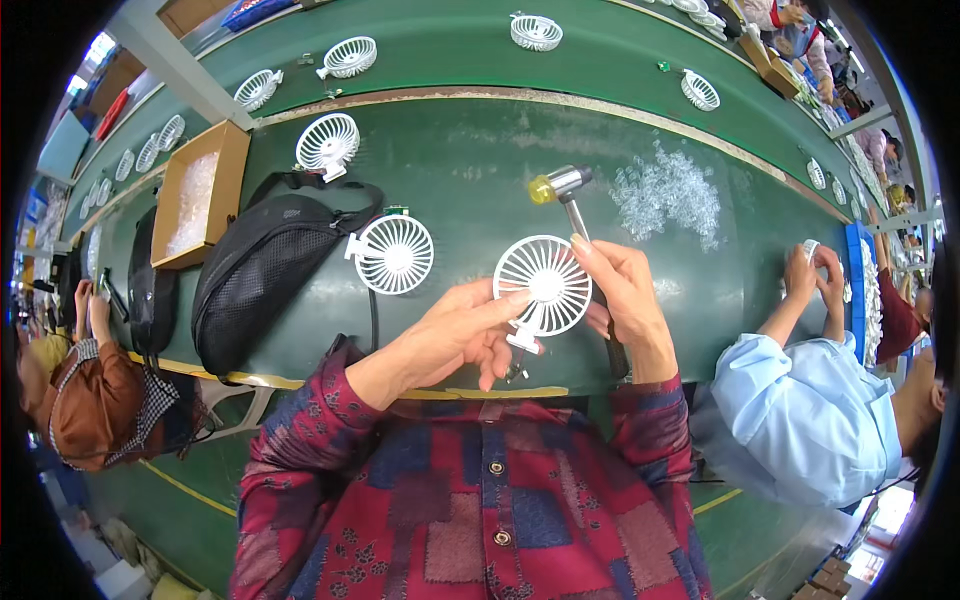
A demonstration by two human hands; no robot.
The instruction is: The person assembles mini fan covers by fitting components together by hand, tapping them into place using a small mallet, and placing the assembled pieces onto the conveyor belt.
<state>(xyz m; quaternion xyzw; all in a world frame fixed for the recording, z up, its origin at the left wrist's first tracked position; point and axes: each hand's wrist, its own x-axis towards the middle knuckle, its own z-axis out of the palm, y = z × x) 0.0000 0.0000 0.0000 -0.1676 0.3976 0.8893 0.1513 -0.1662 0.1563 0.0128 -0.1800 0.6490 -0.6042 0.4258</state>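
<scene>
A round white fan head (556, 300) with slotted ribs and a short neck is in front of me, above the table's near edge. My left hand (455, 335) grips it from the left, thumb on its front and fingers curled under. My right hand (628, 295) is closed around the handle of a hammer (572, 190), its thumb against the fan's rim. The hammer has a metal head with a yellow face; its black grip shows below my hand. To the left lies another white fan head (396, 255) with a small green circuit board at its top.
A black bag (270, 270) and a cardboard box of clear pieces (200, 190) stand at left. Small clear parts (668, 190) lie heaped at right. One fan head (328, 142) rests farther back; several ride the green belt (440, 55). Co-workers sit on both sides.
</scene>
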